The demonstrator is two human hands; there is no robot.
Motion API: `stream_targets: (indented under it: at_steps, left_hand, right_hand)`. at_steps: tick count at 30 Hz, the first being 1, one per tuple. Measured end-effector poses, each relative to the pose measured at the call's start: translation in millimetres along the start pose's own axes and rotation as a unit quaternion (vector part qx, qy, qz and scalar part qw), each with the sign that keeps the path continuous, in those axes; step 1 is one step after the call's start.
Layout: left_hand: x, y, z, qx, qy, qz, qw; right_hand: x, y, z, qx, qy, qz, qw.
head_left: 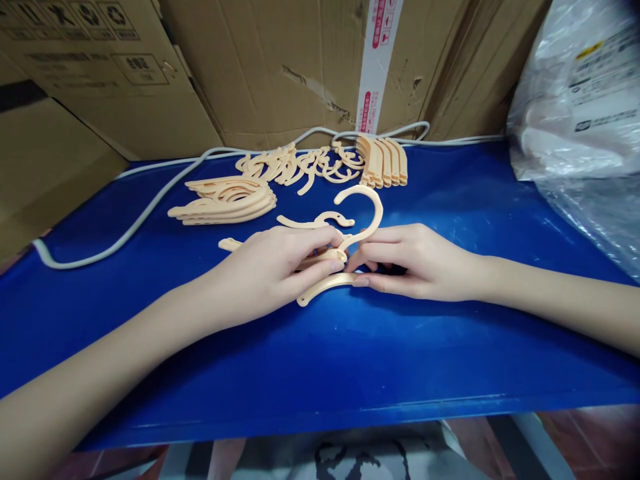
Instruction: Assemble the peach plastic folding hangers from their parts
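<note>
My left hand (280,263) is closed, its thumb and fingers pinching the joint of a cream plastic hanger part. From that joint a large hanger hook (376,215) rises and curls to the left. My right hand (420,263) is closed on the right end of a curved hanger arm (327,283), which sits just below the joint; its left end is free. Beyond my left hand lies a loose hook piece (336,220). A flat cream end (230,245) sticks out to the left behind my left hand, and the rest of it is hidden.
On the blue table (320,360), a stack of folded hanger pieces (225,203) lies at the back left. Loose hooks (290,163) and a row of curved arms (384,162) lie behind. A grey cable (145,217), cardboard boxes (300,60) and plastic wrap (575,100) border the table.
</note>
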State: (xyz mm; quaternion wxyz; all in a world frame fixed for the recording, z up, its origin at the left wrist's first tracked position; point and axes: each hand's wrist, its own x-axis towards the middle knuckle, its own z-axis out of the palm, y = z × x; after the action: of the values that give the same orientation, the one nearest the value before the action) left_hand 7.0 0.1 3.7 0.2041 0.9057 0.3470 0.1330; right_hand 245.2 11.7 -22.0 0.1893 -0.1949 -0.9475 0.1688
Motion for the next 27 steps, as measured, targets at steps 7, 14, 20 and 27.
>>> stream_targets:
  at_steps: [7, 14, 20, 27]
  left_hand:
    - [-2.4, -0.4, -0.3, 0.032, -0.011, 0.010, 0.999]
    - [-3.8, 0.9, -1.2, 0.072, -0.035, -0.007, 0.997]
    - [-3.3, 1.9, -1.5, 0.072, -0.044, -0.020, 0.996]
    - [-4.2, 1.6, -2.2, 0.072, -0.044, -0.022, 0.996]
  right_hand:
    - [0.3, -0.5, 0.6, -0.002, 0.006, -0.008, 1.000]
    - [0.5, -1.0, 0.4, -0.009, 0.014, -0.014, 1.000]
    - [1.0, -1.4, 0.1, -0.004, 0.009, -0.004, 1.000]
    - [1.1, -1.8, 0.3, 0.001, 0.017, -0.011, 1.000]
